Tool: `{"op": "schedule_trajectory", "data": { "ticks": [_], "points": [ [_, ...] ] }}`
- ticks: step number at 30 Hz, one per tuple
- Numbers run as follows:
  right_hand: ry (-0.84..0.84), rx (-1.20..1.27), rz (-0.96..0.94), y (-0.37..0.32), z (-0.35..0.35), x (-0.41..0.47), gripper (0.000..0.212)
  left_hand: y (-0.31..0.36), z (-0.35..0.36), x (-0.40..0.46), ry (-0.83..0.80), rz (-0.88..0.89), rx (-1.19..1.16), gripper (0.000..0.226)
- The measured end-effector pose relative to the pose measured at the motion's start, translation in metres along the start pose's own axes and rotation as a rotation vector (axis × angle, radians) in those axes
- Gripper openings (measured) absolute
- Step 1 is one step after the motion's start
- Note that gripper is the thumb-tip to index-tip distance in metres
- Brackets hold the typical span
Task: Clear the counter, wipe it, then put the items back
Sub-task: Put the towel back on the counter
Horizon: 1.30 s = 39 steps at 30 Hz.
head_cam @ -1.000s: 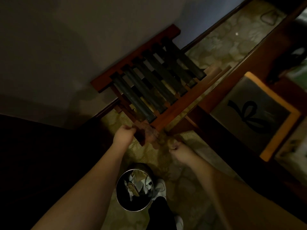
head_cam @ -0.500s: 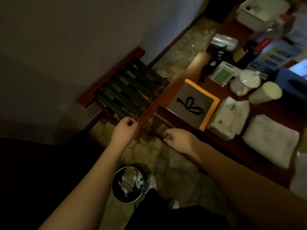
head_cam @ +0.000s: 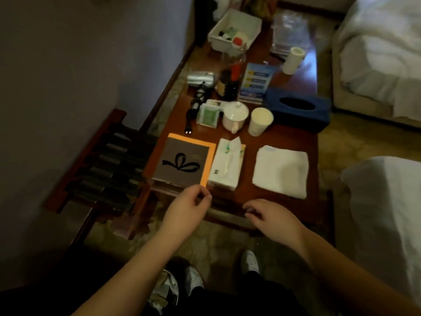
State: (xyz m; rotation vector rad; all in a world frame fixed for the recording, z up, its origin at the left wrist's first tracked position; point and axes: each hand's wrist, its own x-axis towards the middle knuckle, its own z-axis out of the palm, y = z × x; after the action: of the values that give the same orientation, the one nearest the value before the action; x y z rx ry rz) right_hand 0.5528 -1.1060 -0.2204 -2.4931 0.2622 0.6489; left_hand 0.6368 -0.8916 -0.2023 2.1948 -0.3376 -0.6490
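The counter (head_cam: 250,195) is fully laden, so clearing looks unstarted. Above its near edge hover the left hand (head_cam: 185,210), beside the bow-printed box (head_cam: 182,164) at the near left corner, and right hand (head_cam: 272,215), both loosely curled, holding nothing.

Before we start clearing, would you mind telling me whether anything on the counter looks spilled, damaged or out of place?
Nothing looks spilled or broken. The one oddity is the hair dryer, whose cord trails loose across the counter toward the orange-edged box.

Hotel room: beds (head_cam: 376,53), luggage rack (head_cam: 109,165), hairdryer (head_cam: 200,79).
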Motion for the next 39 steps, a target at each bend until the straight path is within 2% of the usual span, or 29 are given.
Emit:
{"op": "schedule_trajectory", "data": {
  "ticks": [5,9,15,19,22,28,31,34,36,39],
  "points": [
    [0.244,0.165,0.155,0.077,-0.028,-0.001,0.026,0.068,0.068,0.031,-0.111,0.063,-0.009,0.008],
    [0.377,0.277,0.228,0.127,-0.051,0.018,0.031,0.106,0.119,0.074,-0.153,0.0,0.012,0.009],
    [0.417,0.374,0.343,0.17,-0.064,0.058,0.048,0.107,0.166,0.151,-0.025,-0.138,0.224,0.032],
    [0.338,0.534,0.456,0.183,-0.064,0.075,0.061,0.101,0.176,0.177,0.006,-0.337,0.247,0.048],
    [0.29,0.662,0.524,0.193,-0.061,0.08,0.07,0.098,0.182,0.187,-0.02,-0.458,0.147,0.059],
    [0.118,0.904,0.62,0.2,-0.068,0.085,0.056,0.092,0.189,0.191,-0.076,-0.617,-0.032,0.079],
    [0.043,1.012,0.642,0.205,-0.07,0.085,0.053,0.09,0.19,0.183,-0.06,-0.706,-0.28,0.073],
    [-0.033,1.124,0.674,0.21,-0.074,0.078,0.046,0.083,0.191,0.168,-0.139,-0.799,-0.565,0.071],
    [-0.082,1.207,0.658,0.215,-0.075,0.073,0.045,0.078,0.194,0.16,-0.19,-0.814,-0.668,0.069],
    [-0.125,1.331,0.625,0.22,-0.077,0.064,0.042,0.081,0.199,0.148,-0.195,-0.791,-0.767,0.051]
  ]
}}
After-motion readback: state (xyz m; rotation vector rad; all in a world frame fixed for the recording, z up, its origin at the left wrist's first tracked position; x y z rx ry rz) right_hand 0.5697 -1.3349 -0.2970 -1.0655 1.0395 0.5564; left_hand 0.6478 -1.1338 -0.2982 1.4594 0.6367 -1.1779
